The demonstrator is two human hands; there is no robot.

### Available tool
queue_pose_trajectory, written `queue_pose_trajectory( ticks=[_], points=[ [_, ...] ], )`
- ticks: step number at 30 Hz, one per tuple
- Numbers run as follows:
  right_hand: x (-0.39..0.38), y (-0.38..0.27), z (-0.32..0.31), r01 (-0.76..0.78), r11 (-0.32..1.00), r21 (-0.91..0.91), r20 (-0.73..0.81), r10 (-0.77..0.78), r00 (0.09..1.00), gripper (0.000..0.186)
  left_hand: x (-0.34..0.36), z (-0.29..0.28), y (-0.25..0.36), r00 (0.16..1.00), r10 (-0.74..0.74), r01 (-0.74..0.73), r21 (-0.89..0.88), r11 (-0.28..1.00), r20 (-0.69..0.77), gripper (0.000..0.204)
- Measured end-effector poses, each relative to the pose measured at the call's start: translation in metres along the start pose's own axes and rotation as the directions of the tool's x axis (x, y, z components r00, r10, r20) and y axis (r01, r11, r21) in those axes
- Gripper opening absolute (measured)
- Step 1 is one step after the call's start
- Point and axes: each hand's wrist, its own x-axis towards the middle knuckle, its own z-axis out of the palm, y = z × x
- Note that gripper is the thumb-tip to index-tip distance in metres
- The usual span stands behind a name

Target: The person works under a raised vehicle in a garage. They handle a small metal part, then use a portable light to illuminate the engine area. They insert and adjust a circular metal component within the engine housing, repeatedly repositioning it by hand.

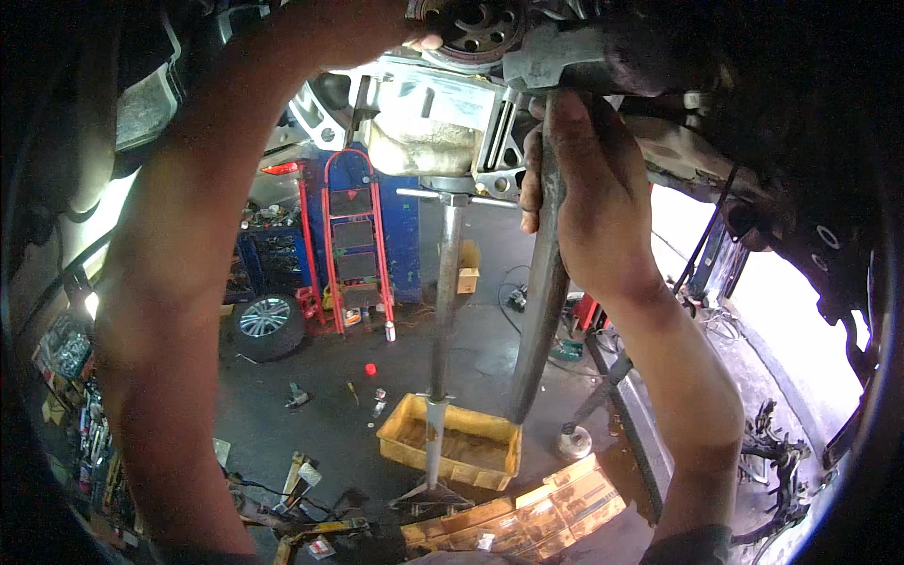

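Observation:
Overhead is the underside of a vehicle's engine, lit by a bright light. My left hand (381, 30) reaches up to a round pulley with holes (471, 40); one fingertip shows at its rim, and the other fingers are hidden. My right hand (593, 184) is wrapped round the long, dark handle of a hammer (541, 301), close under its grey head (551, 56). The handle hangs downward, and the head is up beside the pulley. Between my arms, a pale oil pan (424, 141) rests above an upright support stand (443, 301) with a crossbar.
On the floor around the stand's foot are a yellow tub (405, 452) and flattened cardboard (556, 513). Farther off are a red ladder (381, 240), a wheel (267, 320), a blue cabinet (400, 235) and scattered tools. Dark vehicle parts hang at the right.

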Motion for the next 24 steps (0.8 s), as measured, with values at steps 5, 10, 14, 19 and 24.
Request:
queue_pose_trajectory(
  ticks=[5, 10, 14, 19, 24],
  points=[
    [0.004, 0.025, 0.014, 0.051, 0.999, -0.007, -0.031, -0.052, 0.998, 0.044, 0.008, -0.007, -0.008, 0.988, 0.127, -0.120, -0.076, 0.990, 0.091, 0.068],
    [0.007, 0.039, 0.023, 0.082, 0.995, 0.059, -0.034, -0.080, 0.996, 0.044, 0.007, -0.007, -0.009, 0.983, 0.169, -0.155, -0.162, 0.975, 0.074, 0.068],
    [0.010, 0.039, 0.029, 0.103, 0.989, -0.104, -0.054, -0.109, 0.993, 0.041, 0.013, -0.009, -0.006, 0.984, 0.088, -0.047, -0.253, 0.966, 0.155, 0.066],
    [0.005, 0.034, 0.030, 0.086, 0.996, -0.038, -0.075, -0.089, 0.993, 0.042, 0.016, -0.016, -0.001, 0.974, 0.069, -0.010, -0.263, 0.965, 0.215, 0.063],
    [0.012, 0.030, 0.037, 0.100, 0.990, -0.098, -0.072, -0.107, 0.992, 0.043, 0.004, -0.021, 0.001, 0.987, 0.115, -0.080, -0.282, 0.956, 0.111, 0.067]
  ],
)
